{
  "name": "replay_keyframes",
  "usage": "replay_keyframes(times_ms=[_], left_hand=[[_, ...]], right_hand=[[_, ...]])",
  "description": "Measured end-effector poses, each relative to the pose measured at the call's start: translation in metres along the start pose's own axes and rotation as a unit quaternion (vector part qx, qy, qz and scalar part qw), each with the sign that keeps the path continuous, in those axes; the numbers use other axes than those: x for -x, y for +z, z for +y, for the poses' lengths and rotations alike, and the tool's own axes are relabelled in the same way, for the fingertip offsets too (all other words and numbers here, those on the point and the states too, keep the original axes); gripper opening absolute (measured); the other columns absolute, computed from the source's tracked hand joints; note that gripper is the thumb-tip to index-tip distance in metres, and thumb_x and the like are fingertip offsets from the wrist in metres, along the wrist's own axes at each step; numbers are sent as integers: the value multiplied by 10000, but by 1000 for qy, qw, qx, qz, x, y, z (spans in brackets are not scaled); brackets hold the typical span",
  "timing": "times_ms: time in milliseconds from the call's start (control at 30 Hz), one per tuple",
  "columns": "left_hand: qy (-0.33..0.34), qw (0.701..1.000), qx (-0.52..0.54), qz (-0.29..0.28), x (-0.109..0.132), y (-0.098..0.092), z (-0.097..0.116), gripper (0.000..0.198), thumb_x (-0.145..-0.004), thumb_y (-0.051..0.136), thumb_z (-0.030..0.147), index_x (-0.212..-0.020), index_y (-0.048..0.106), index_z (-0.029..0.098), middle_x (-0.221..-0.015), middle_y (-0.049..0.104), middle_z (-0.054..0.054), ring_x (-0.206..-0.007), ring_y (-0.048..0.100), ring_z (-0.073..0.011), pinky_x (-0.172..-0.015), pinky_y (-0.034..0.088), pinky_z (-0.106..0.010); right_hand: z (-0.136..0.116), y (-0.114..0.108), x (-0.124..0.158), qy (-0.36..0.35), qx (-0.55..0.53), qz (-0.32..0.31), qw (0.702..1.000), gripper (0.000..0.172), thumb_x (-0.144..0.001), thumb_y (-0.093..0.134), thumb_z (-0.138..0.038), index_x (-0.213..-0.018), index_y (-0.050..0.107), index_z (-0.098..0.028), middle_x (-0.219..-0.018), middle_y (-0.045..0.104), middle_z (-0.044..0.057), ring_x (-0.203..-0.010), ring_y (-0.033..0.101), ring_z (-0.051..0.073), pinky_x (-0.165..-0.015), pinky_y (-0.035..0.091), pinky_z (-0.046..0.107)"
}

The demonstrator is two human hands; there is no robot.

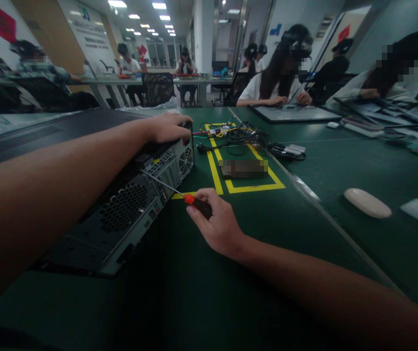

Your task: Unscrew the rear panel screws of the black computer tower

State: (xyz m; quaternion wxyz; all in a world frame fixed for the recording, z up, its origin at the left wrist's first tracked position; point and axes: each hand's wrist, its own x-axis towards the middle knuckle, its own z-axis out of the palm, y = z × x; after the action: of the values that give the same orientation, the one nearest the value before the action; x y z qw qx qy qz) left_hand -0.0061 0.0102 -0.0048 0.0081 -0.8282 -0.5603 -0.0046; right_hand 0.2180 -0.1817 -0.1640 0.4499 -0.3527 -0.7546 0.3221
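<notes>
A desktop computer case (84, 239) lies on its side at the left, its metal rear panel facing me and to the right. My left hand (168, 127) rests on the top of the case near its far rear corner, fingers stretched out over the surface. In my right hand (219, 222) is a screwdriver (190, 199) with an orange and black handle, fingers wrapped round it. The long shaft reaches up and left to the rear panel, its tip at or close to the upper edge. Whether the tip sits in a screw I cannot tell.
Beyond the case, a bundle of black cables (248, 134) and a dark flat box (243, 169) lie by yellow tape (214, 170) on the green table (285, 253). A pale computer mouse (367, 203) is at right. Co-workers sit across, one at a flat panel (300, 114).
</notes>
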Motion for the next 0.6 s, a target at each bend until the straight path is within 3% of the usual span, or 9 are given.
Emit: replay_keyframes(times_ms=[600], left_hand=[[-13, 1000, -2, -13, 4, -3, 7, 984, -936, 509, 612, -1848, 553, 245, -1801, 654, -133, -1696, 546, -458, -1419, 415, -552]], right_hand=[[-4, -3, 0, -9, 16, 6, 1000, 170, -1132, 706, -418, -1192, 723, -261, -1115, 813, 58, -956, 733, 236, -911, 592, 396]])
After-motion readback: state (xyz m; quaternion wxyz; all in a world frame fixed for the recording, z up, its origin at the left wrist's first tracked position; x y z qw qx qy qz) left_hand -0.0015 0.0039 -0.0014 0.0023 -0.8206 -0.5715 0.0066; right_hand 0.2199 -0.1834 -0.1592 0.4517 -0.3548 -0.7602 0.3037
